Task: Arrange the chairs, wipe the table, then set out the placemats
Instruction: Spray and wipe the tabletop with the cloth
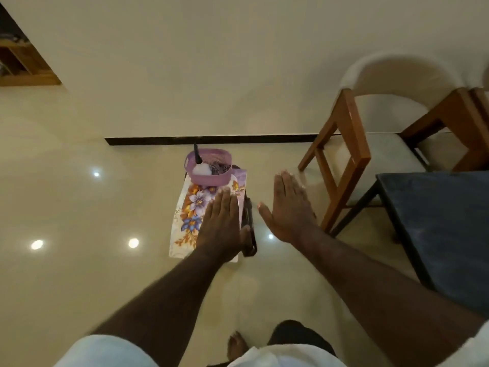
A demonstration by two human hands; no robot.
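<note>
Our left hand (222, 221) and right hand (288, 210) are flat, fingers straight, holding nothing. Mats (190, 205) and basket (209, 168) lie ahead; chair (352, 154) and table (436, 221) stand right.

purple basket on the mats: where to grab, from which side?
Grip the basket by its two short ends at the rim, coming down from above. It sits upright on the far end of the placemats. A handle slot shows in its left end, and a spray bottle and cloth fill the open top, so fingers should probably stay outside.
</note>
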